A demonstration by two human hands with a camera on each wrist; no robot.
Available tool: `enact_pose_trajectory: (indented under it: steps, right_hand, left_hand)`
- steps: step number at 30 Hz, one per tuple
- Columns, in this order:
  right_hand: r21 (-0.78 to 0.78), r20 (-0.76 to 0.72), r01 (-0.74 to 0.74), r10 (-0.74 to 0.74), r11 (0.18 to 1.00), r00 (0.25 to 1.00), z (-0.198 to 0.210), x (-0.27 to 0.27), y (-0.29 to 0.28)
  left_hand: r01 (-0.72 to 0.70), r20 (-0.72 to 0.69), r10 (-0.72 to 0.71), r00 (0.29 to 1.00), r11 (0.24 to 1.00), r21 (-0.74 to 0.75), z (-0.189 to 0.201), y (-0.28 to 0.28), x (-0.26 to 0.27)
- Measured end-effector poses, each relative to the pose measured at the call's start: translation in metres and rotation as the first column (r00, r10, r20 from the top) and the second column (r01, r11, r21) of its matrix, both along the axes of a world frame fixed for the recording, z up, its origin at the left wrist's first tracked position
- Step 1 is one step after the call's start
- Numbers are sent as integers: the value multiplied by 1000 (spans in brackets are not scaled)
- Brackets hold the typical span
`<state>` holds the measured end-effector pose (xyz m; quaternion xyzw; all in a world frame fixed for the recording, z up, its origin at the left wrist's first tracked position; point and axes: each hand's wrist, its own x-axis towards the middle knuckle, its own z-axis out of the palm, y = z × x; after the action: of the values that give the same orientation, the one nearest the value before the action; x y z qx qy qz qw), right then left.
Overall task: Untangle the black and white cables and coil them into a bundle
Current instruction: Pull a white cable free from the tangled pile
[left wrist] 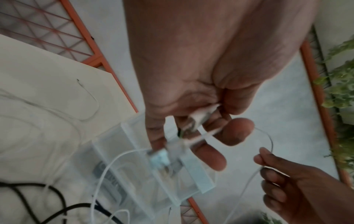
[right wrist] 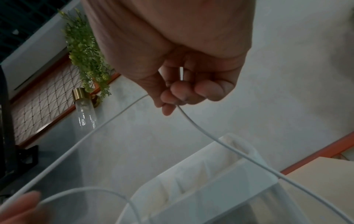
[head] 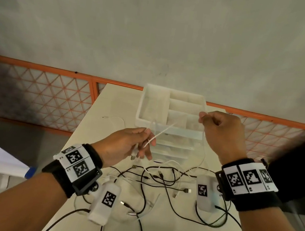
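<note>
My left hand (head: pixel 141 142) is raised over the table and grips the plug end of a white cable (head: pixel 162 132), with the plug (left wrist: pixel 199 116) lying across its curled fingers. The right hand (head: pixel 220 126) is up at the right and pinches the same white cable (right wrist: pixel 201 131) between thumb and fingers. From there the cable runs back to the left hand and down to the table. Several black cables (head: pixel 167 181) and more white cable lie tangled on the table (head: pixel 111 103) below both hands.
A clear plastic drawer organiser (head: pixel 170 117) stands on the table right behind the hands. An orange-framed lattice fence (head: pixel 43 92) runs past the table's far edge. Green plants (right wrist: pixel 86 53) hang at the side. The table's left edge drops off beside my left forearm.
</note>
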<state>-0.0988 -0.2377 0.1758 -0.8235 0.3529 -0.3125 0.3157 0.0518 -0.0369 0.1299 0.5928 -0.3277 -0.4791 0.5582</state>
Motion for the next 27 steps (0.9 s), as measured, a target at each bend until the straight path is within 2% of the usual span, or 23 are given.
enact_pose_trajectory:
  steps: [2, 4, 5, 7, 9, 11, 13, 15, 17, 19, 21, 23, 25, 27]
  right_hand:
    - [-20, -37, 53, -54, 998, 998, -4, -7, -9]
    - [-14, -122, 39, -40, 999, 992, -7, -13, -13]
    - [4, -166, -26, 26, 1000, 986, -6, -15, -10]
    - [78, -231, -236, 248, 969, 941, -5, -19, -3]
    - [189, -233, -442, 478, 877, 847, -6, -20, 10]
    - [252, -237, -574, 625, 779, 744, -11, -17, 25]
    - [249, -350, -544, 598, 801, 721, -28, -11, 27]
    - [260, -479, -441, 511, 859, 714, -52, -15, 10]
    - [322, -554, -216, 368, 922, 747, -74, -26, -18]
    - [334, -584, 28, 184, 942, 791, -90, -37, -49]
    - [252, -492, 163, -18, 954, 870, -85, -40, -71]
    - [142, -242, 196, -158, 970, 957, -65, -38, -83]
    - [64, 4, 169, -170, 984, 986, -39, -32, -84]
    - [-1, 134, 89, -88, 996, 987, -25, -27, -77]
  left_hand:
    - [36, -28, -34, 999, 998, 55, -3, 2, -2]
    - [68, -51, -63, 997, 992, 109, -1, 2, -6]
    - [70, -45, -65, 997, 990, 124, 2, 0, -9]
    - [83, 57, -92, 994, 986, 147, 13, -3, -15]
    - [126, 224, -163, 961, 977, 171, 27, -9, -24]
    - [134, 376, -184, 908, 979, 155, 43, -16, -33]
    - [72, 455, -89, 886, 996, 54, 61, -20, -39]
    - [-47, 368, 87, 926, 992, -116, 74, -20, -35]
    - [-133, 241, 184, 953, 968, -215, 76, -16, -26]
    - [-141, 294, 181, 938, 978, -152, 60, -7, -15]
    - [-123, 465, 87, 881, 991, 47, 27, 1, -6]
    - [-126, 577, -42, 816, 961, 248, -7, 6, -6]
    - [-125, 608, -139, 782, 921, 370, -32, 6, -10]
    - [-133, 608, -184, 772, 889, 438, -47, 1, -18]
